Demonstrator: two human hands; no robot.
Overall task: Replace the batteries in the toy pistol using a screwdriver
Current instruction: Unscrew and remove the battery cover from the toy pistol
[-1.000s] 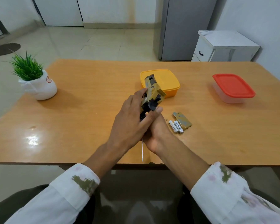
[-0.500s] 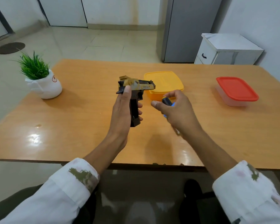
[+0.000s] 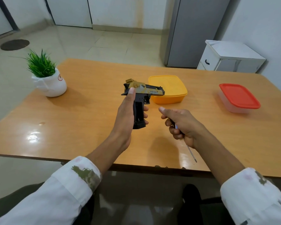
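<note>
My left hand (image 3: 126, 117) grips the black handle of the toy pistol (image 3: 143, 93), holding it upright above the table with its tan camouflage barrel pointing right. The grip's side stands open, showing the dark battery bay. To the right, my right hand (image 3: 183, 125) is curled round the handle of a screwdriver (image 3: 191, 152), whose thin metal shaft points down towards the table's near edge. The loose batteries and the grip cover are hidden behind my right hand and forearm.
A yellow lidded box (image 3: 168, 89) sits just behind the pistol. A clear box with a red lid (image 3: 238, 97) stands at the right. A white pot with a green plant (image 3: 46, 75) is at the far left of the wooden table (image 3: 88, 114).
My hands have drawn apart. The left one lifted the pistol upright with the barrel to the right. The right one moved right and lower with the screwdriver, covering the batteries and cover.
</note>
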